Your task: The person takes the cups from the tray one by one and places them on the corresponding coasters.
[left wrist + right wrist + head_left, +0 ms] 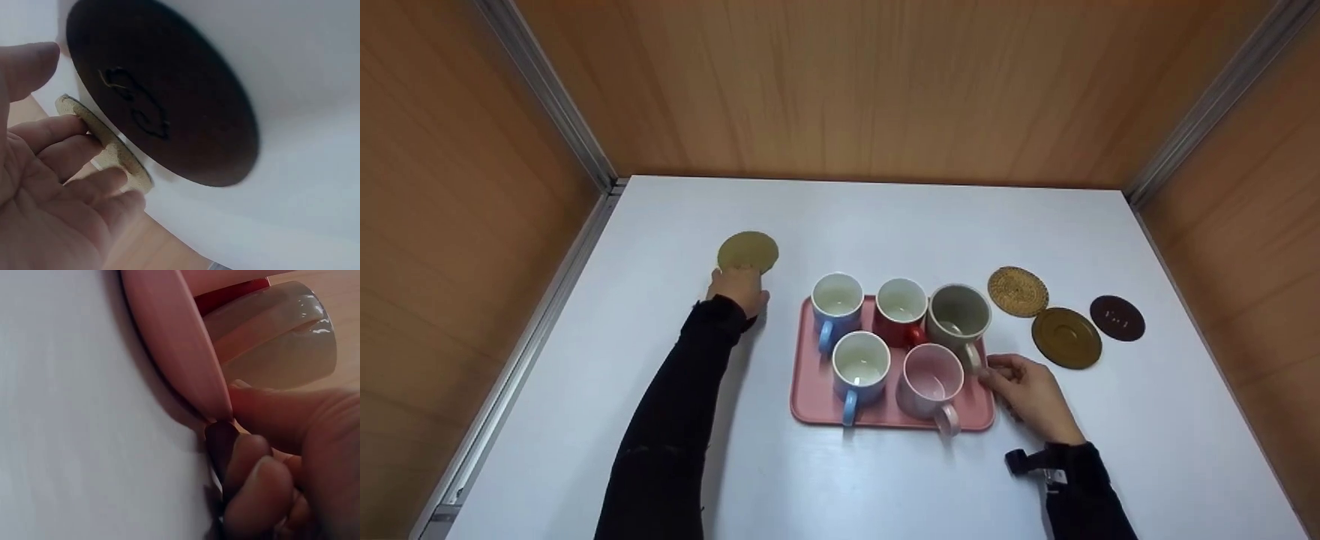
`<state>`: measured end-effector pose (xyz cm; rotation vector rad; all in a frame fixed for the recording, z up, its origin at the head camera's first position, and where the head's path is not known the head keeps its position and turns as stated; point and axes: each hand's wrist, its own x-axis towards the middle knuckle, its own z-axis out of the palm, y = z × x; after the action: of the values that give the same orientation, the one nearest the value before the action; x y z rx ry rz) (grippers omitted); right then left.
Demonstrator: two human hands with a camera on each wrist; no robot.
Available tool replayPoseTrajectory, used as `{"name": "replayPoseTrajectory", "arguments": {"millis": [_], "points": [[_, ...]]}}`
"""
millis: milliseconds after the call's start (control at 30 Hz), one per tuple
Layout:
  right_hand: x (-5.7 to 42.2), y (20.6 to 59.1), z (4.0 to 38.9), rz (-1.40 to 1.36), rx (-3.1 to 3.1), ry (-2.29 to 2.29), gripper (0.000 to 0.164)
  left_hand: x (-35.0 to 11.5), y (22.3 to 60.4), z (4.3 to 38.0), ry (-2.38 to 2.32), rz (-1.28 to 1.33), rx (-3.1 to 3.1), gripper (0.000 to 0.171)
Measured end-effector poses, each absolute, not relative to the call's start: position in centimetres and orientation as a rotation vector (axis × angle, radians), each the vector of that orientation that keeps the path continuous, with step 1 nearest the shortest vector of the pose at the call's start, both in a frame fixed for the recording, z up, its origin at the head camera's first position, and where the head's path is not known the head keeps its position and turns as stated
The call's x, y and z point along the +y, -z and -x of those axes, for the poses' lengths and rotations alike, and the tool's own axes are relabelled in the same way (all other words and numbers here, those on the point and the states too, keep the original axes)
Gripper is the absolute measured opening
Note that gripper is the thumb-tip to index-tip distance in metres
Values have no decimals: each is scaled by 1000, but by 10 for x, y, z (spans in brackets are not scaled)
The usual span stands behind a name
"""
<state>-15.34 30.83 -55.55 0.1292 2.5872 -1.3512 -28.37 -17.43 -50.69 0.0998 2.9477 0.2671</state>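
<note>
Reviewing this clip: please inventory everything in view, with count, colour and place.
Blue mugs: 2, blue, tray's left side
Red mug: 1, red, tray's back middle
Grey mug: 1, grey-beige, back right
Pink mug: 1, pink, front right
Tray: 1, pink, under the mugs
Olive disc: 1, olive-gold, at the left hand
Outlined disc: 1, dark, left wrist view
Patterned disc: 1, gold, right of tray
Ringed disc: 1, olive-brown, beside it
Brown disc: 1, dark brown, farthest right
Table: 1, white, underneath
Panels: 3, wood-brown, around table
Rails: count unclear, grey, panel corners
Left hand: 1, at the olive disc
Right hand: 1, gripping tray's right rim
Sleeves: 2, black, forearms
</note>
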Motion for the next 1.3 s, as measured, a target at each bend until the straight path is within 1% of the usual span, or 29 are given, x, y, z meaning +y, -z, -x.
{"name": "replayPoseTrajectory", "arguments": {"millis": [133, 267, 467, 567, 667, 733, 867, 1000, 1200, 1300], "points": [[310, 555, 155, -130, 2587, 1388, 56, -161, 504, 297, -257, -79, 2951, 39], [311, 558, 154, -120, 2580, 1393, 59, -151, 505, 306, -295, -32, 2895, 39], [313, 556, 154, -146, 2580, 1421, 63, -145, 503, 319, -343, 23, 2840, 51], [313, 555, 154, -162, 2561, 1470, 58, -146, 507, 327, -388, 56, 2835, 61], [312, 556, 153, -160, 2516, 1505, 54, -153, 519, 331, -446, 87, 2833, 72], [311, 557, 153, -166, 2494, 1509, 51, -158, 529, 330, -491, 109, 2825, 77], [310, 559, 152, -183, 2482, 1496, 46, -163, 535, 328, -546, 153, 2781, 81], [310, 559, 153, -185, 2491, 1480, 45, -162, 531, 329, -582, 175, 2750, 87], [310, 558, 152, -192, 2478, 1486, 45, -164, 536, 325, -579, 120, 2793, 95], [309, 557, 151, -197, 2475, 1493, 46, -161, 532, 319, -582, 69, 2821, 96]]}}
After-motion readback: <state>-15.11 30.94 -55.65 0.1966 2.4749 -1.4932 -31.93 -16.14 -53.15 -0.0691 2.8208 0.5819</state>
